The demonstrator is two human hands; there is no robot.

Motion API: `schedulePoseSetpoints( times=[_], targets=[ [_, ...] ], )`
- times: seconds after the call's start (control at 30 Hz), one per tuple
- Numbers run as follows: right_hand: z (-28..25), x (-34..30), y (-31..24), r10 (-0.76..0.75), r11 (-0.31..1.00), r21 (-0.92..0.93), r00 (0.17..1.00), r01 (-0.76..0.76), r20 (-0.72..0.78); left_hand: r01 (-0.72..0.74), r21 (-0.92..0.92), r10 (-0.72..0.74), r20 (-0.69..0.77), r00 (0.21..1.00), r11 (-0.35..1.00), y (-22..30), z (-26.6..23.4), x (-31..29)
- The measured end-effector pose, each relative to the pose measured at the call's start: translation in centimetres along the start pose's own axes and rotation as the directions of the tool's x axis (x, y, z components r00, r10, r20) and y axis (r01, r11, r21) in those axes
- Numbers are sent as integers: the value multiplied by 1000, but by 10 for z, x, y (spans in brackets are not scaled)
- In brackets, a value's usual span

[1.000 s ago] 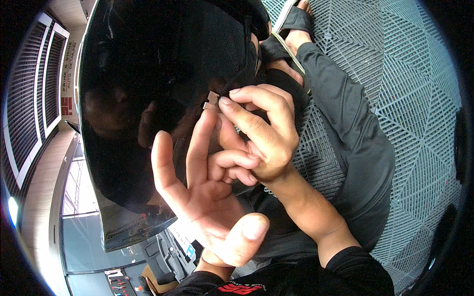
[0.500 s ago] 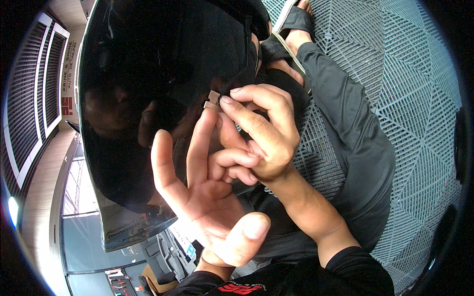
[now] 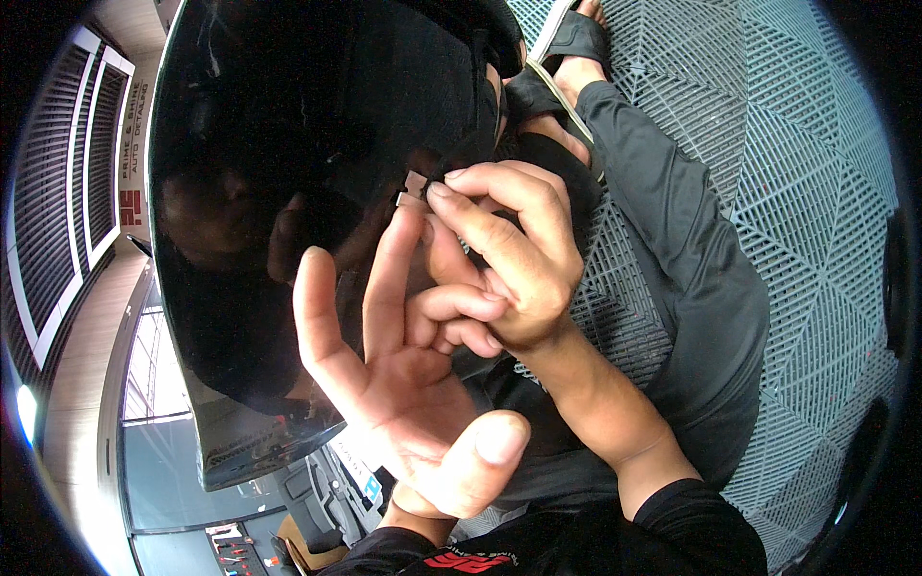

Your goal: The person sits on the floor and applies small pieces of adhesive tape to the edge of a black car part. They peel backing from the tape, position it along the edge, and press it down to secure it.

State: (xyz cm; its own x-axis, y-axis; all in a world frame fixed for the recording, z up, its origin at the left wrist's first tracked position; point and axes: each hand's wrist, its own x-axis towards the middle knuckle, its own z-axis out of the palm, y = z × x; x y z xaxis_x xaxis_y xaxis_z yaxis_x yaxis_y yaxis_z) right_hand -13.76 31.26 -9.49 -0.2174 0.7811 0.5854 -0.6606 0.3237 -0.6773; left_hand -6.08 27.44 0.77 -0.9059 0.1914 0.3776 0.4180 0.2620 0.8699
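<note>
In front of me is a curved, glossy black panel (image 3: 279,125), probably vehicle bodywork, that mirrors parts of me. A small pale, squarish piece (image 3: 415,183) shows against it; its kind I cannot make out. My left hand (image 3: 403,384) is palm up, thumb and two fingers stretched apart, the others curled in. One of its fingertips reaches the lower edge of the pale piece. From the right, my right hand (image 3: 523,254) has its fingertips pinched together just beside that piece. Whatever is between them is hidden.
My dark-trousered leg (image 3: 663,192) stretches out on the right, with black sandals (image 3: 581,40) at the top. Grey-green grid tiles (image 3: 816,288) cover the floor. Beyond the panel's lower edge are a grey chair (image 3: 312,499) and a dark tool board (image 3: 235,552).
Both hands keep nearly the same pose. The pale piece and the fingertips around it have shifted only very slightly.
</note>
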Motion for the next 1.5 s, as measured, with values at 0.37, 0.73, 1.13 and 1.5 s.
schedulePoseSetpoints(
  times=[0.37,0.73,1.13,1.5],
  targets=[
    [-1,2,2,2,1000,3,1000,-2,-2,6,9,-6,13,1000,1000,-1,1,2],
    [-2,3,5,2,1000,20,1000,-2,7,16,24,-17,22,1000,1000,0,4,3],
    [-1,3,6,21,999,37,1000,-20,-9,11,53,-12,13,1000,999,1,7,4],
    [1,6,9,18,999,40,999,-17,-27,16,63,-16,1,1000,998,1,10,8]
  ],
)
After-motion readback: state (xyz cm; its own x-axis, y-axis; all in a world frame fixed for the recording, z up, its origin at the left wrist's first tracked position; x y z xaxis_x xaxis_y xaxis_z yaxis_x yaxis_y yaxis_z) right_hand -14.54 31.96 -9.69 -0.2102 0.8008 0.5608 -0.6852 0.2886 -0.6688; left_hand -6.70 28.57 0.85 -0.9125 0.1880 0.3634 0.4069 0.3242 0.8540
